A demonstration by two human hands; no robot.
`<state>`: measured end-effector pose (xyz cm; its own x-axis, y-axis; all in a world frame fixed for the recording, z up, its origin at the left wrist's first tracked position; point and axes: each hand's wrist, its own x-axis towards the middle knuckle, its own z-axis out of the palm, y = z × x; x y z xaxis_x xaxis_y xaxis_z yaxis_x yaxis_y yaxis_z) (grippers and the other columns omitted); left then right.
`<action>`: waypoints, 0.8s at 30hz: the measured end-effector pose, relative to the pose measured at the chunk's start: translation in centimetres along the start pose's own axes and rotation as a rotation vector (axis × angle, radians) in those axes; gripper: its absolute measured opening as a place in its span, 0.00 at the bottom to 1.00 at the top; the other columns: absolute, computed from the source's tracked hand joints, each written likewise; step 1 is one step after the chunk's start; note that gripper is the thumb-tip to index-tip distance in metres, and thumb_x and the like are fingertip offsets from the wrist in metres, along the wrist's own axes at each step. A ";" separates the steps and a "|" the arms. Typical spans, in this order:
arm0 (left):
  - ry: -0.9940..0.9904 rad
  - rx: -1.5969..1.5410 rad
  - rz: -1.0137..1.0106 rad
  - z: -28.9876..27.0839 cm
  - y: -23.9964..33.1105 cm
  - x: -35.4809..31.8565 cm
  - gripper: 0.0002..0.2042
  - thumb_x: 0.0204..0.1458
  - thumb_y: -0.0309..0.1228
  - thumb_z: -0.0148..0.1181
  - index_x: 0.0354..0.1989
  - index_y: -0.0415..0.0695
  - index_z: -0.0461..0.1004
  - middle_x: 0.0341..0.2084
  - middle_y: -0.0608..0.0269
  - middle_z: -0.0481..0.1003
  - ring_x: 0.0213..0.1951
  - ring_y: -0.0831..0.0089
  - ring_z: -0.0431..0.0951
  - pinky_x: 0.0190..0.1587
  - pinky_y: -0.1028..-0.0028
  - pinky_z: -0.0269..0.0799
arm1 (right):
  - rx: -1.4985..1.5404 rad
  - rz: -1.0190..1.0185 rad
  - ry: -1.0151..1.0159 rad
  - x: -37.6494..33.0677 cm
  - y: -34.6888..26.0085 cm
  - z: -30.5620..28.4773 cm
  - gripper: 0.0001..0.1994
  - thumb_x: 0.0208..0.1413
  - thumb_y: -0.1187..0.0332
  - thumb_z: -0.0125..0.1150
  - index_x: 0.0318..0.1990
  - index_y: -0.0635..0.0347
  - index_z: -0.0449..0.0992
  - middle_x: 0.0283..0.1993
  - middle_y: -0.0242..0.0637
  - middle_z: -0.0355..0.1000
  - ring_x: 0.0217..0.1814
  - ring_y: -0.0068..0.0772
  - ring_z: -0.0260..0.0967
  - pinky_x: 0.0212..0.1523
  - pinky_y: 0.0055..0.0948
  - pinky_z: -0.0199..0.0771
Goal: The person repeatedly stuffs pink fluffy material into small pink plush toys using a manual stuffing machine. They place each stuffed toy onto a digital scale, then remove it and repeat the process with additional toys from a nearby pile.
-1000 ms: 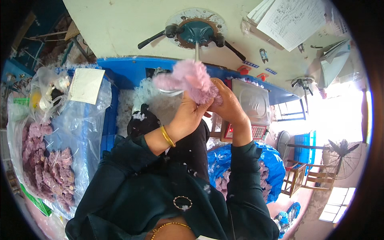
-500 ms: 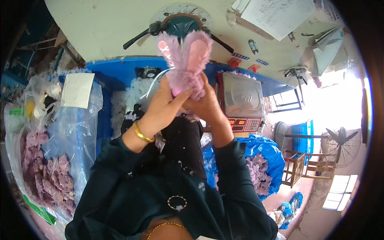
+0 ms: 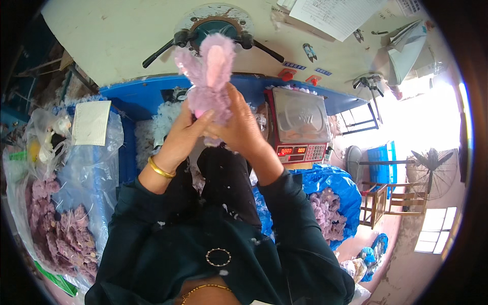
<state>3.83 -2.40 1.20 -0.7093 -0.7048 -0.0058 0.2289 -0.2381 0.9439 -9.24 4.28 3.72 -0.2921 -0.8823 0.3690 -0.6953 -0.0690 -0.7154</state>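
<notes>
A fluffy purple plush rabbit [image 3: 209, 96] with long pink-lined ears is held up over my lap, ears pointing away from me. My left hand [image 3: 185, 129] grips its left side, the thumb lying across its lower front. Around its right side closes my right hand [image 3: 238, 122]. The hands cover much of the toy's lower part. Just beyond the ears stands a dark green machine head [image 3: 216, 31] with black handles, fixed to the pale worktop [image 3: 117, 40].
On the left, a clear plastic bag [image 3: 96, 168] holds purple plush pieces [image 3: 71, 229]. A red scale [image 3: 300, 127] stands at right, above a blue bag [image 3: 351, 198] of more plush. White stuffing [image 3: 170, 119] lies under the worktop. Small snips [image 3: 309, 52] and papers [image 3: 330, 18] rest on top.
Both hands have shifted left and slightly toward me with the plush rabbit. The rabbit has turned, so its left ear's pink lining and white lacing no longer face me. The whole view has shifted slightly.
</notes>
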 end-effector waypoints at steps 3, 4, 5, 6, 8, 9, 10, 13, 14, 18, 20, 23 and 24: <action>0.019 0.059 0.133 0.0 -1.5 -1.5 0.25 0.58 0.30 0.52 0.61 0.37 0.51 0.47 0.55 0.69 0.48 0.73 0.70 0.50 0.74 0.67 | -0.065 -0.087 0.044 -0.6 0.3 0.6 0.40 0.35 0.64 0.71 0.57 0.69 0.57 0.48 0.56 0.63 0.49 0.61 0.62 0.49 0.45 0.67; 0.026 0.107 0.168 0.4 -1.7 -2.1 0.25 0.58 0.29 0.52 0.61 0.37 0.52 0.47 0.56 0.69 0.50 0.72 0.69 0.53 0.73 0.65 | -0.069 -0.119 0.069 -1.1 0.1 0.4 0.40 0.35 0.64 0.71 0.56 0.70 0.57 0.47 0.56 0.63 0.48 0.61 0.62 0.48 0.46 0.67; 0.020 0.205 0.227 0.6 -1.7 -2.6 0.24 0.58 0.29 0.52 0.60 0.36 0.52 0.48 0.55 0.68 0.50 0.72 0.69 0.52 0.74 0.66 | -0.057 -0.114 0.050 -1.6 0.0 0.2 0.39 0.35 0.64 0.71 0.56 0.69 0.57 0.46 0.56 0.63 0.48 0.61 0.62 0.48 0.46 0.67; 0.013 0.303 0.286 0.7 -1.3 -3.0 0.24 0.58 0.28 0.52 0.60 0.36 0.52 0.48 0.55 0.68 0.50 0.72 0.69 0.52 0.74 0.66 | -0.045 -0.110 0.033 -2.0 -0.1 0.1 0.39 0.35 0.64 0.71 0.56 0.69 0.58 0.46 0.56 0.63 0.47 0.61 0.62 0.48 0.46 0.67; 0.009 0.441 0.446 1.6 -1.1 -3.4 0.24 0.57 0.26 0.52 0.60 0.36 0.52 0.47 0.54 0.69 0.47 0.70 0.72 0.48 0.72 0.70 | -0.020 -0.022 -0.029 -3.2 0.1 -0.6 0.40 0.35 0.63 0.73 0.57 0.66 0.58 0.49 0.57 0.63 0.50 0.62 0.63 0.49 0.45 0.67; -0.043 0.315 0.312 1.8 -0.7 -3.9 0.25 0.57 0.26 0.52 0.60 0.36 0.52 0.46 0.54 0.69 0.46 0.69 0.73 0.46 0.71 0.71 | 0.006 -0.002 -0.059 -3.9 0.2 -1.1 0.41 0.34 0.62 0.74 0.57 0.66 0.58 0.50 0.57 0.64 0.51 0.59 0.63 0.50 0.44 0.67; -0.099 0.191 0.178 1.8 -0.1 -4.5 0.25 0.56 0.25 0.52 0.60 0.35 0.51 0.46 0.53 0.69 0.44 0.68 0.74 0.45 0.71 0.72 | 0.031 0.018 -0.085 -4.7 0.2 -1.9 0.42 0.34 0.61 0.75 0.57 0.65 0.59 0.51 0.56 0.64 0.53 0.57 0.64 0.51 0.42 0.67; -0.141 0.052 0.009 -0.1 -1.4 -6.0 0.21 0.58 0.25 0.50 0.59 0.37 0.55 0.43 0.54 0.70 0.36 0.70 0.75 0.37 0.74 0.74 | 0.504 0.433 -0.232 -5.5 1.6 -5.4 0.41 0.32 0.58 0.78 0.56 0.63 0.63 0.50 0.42 0.71 0.51 0.34 0.69 0.51 0.34 0.69; -0.099 0.103 0.007 -0.8 -1.4 -6.3 0.19 0.58 0.26 0.50 0.57 0.38 0.58 0.42 0.55 0.71 0.35 0.72 0.75 0.36 0.75 0.73 | 0.246 0.413 -0.130 -5.7 5.4 -6.6 0.39 0.33 0.58 0.78 0.55 0.62 0.66 0.48 0.40 0.73 0.50 0.30 0.69 0.50 0.33 0.70; 0.075 0.253 -0.105 -3.6 -2.4 -7.0 0.12 0.59 0.31 0.52 0.48 0.38 0.67 0.39 0.58 0.73 0.34 0.77 0.74 0.35 0.79 0.70 | 0.220 0.703 0.052 -5.9 21.0 -13.9 0.34 0.40 0.48 0.71 0.50 0.65 0.72 0.37 0.38 0.76 0.38 0.27 0.71 0.37 0.29 0.73; -0.018 0.243 -0.131 -3.3 -2.6 -6.8 0.12 0.59 0.31 0.52 0.48 0.38 0.67 0.38 0.59 0.74 0.34 0.78 0.74 0.35 0.80 0.70 | -0.119 1.078 0.102 -6.1 23.9 -18.0 0.40 0.38 0.43 0.70 0.51 0.68 0.70 0.40 0.41 0.76 0.39 0.30 0.72 0.37 0.29 0.73; -0.072 0.232 -0.218 -3.9 -3.4 -7.4 0.11 0.58 0.31 0.52 0.47 0.39 0.68 0.37 0.60 0.75 0.34 0.77 0.75 0.35 0.80 0.70 | -0.149 1.035 0.202 -6.7 26.1 -18.4 0.44 0.37 0.36 0.66 0.53 0.69 0.69 0.44 0.44 0.74 0.43 0.40 0.72 0.44 0.39 0.72; -0.076 0.244 -0.227 -4.3 -3.8 -7.6 0.11 0.59 0.31 0.51 0.47 0.39 0.68 0.38 0.59 0.75 0.34 0.77 0.75 0.36 0.80 0.71 | -0.304 1.024 0.032 -6.2 26.9 -19.3 0.48 0.39 0.38 0.67 0.59 0.69 0.62 0.47 0.50 0.72 0.49 0.43 0.70 0.45 0.39 0.71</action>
<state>11.20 1.05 -3.79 -0.7739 -0.5980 -0.2085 -0.1000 -0.2097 0.9726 -38.81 16.86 -6.41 -0.8438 -0.4413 -0.3053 -0.2422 0.8209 -0.5171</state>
